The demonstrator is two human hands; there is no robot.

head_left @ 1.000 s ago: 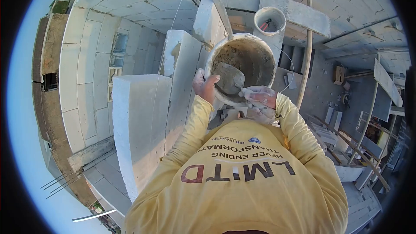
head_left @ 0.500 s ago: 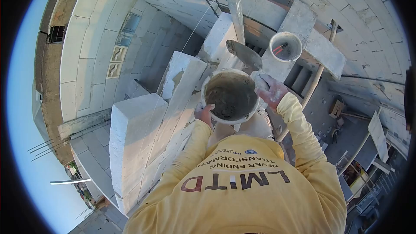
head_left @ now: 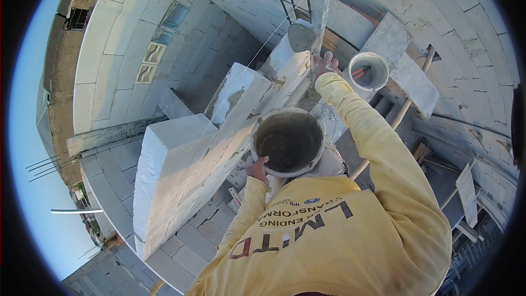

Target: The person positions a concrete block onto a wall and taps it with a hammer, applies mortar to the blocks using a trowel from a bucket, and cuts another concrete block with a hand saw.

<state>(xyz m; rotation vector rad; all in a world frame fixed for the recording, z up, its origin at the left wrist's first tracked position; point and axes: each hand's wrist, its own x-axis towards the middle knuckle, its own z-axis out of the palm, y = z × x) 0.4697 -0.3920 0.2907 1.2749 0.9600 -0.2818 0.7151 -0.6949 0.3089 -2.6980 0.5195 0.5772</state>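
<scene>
My left hand grips the rim of a round bucket with dark grey wet mortar inside, held close to my body. Out in front, my right hand is beside an upright metal post, its fingers bent round the trowel's handle, which is mostly hidden. The trowel's grey blade lies at the top end of a white block, left of the post. A thin wire handle loops beside the bucket.
White blocks stand stepped along the wall top on the left, with a taut string above. A smaller bucket holding a red-handled tool sits on planks at the right. A wooden pole slants past, above a lower floor.
The trowel has come out of the bucket and moved forward to the far block, my right hand reaching out with it. My left hand stays on the bucket, while the view has turned.
</scene>
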